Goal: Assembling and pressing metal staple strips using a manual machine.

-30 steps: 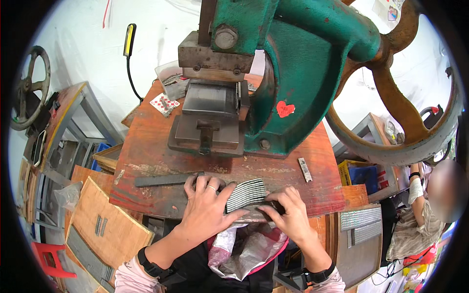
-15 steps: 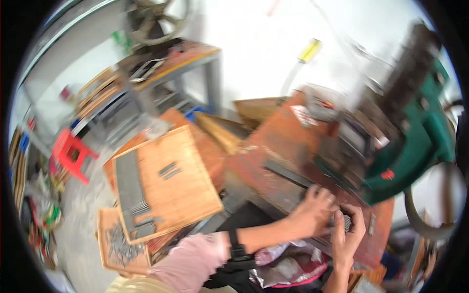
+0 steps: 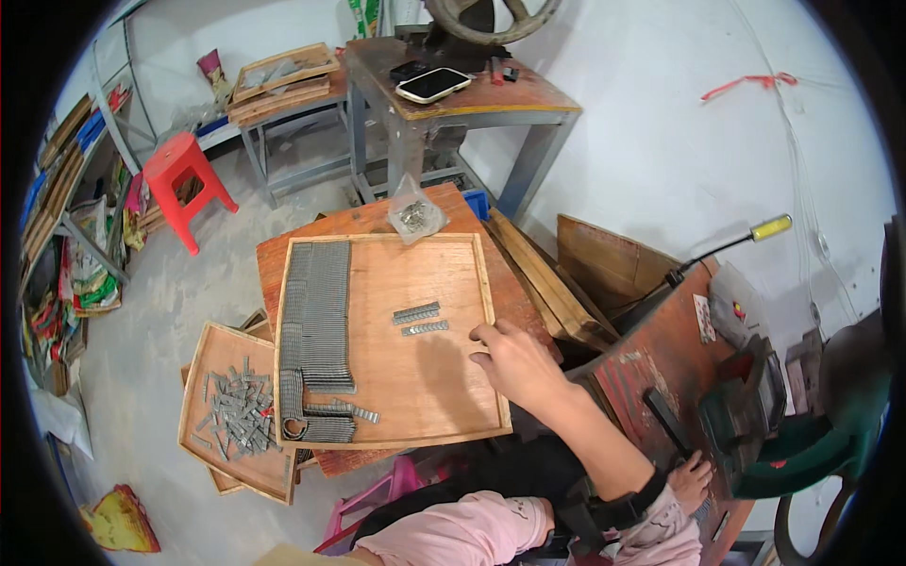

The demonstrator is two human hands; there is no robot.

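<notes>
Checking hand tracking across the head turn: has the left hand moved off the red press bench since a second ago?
Yes. The left hand has left the red bench and gone leftward, now over the right rim of the wooden tray.

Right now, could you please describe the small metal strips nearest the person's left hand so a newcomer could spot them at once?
Find the large wooden tray on the low brown table. Near its middle, just left of the left hand, lie two short strips of staples, side by side. Unlike the long grey rows packed along the tray's left side, these two lie alone on bare wood.

Grey concrete floor (image 3: 170, 311), red stool (image 3: 184, 174), metal table (image 3: 453, 99).
</notes>
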